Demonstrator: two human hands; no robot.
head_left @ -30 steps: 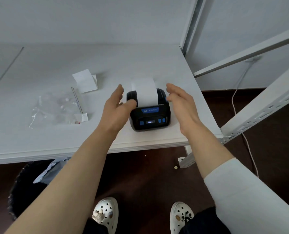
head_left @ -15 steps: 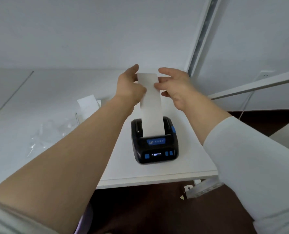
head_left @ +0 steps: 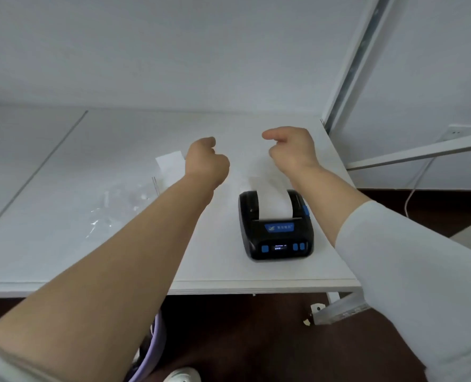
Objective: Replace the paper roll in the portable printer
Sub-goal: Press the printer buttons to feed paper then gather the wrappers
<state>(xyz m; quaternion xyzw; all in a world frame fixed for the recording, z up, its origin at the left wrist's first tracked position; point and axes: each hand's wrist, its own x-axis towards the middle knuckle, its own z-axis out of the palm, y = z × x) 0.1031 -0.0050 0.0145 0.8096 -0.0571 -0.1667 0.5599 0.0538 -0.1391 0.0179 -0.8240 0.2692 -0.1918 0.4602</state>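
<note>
A black printer (head_left: 277,226) with blue buttons sits near the front right corner of a white table (head_left: 118,257), and a strip of white paper (head_left: 273,201) rises out of its top slot. Both hands hover above and behind it, well clear of the paper. The left hand (head_left: 205,161) is curled into a loose fist, fingers pressed together and holding nothing that shows. The right hand (head_left: 292,148) has its fingers bent downward with the thumb reaching out to the left, also holding nothing. To the left lie a crumpled clear plastic wrapper (head_left: 116,205) and a small white sheet (head_left: 169,164), partly hidden by the left wrist. The printer's blue label and small lit display are too blurred to read. A white cable (head_left: 419,183) hangs by the wall on the right.
</note>
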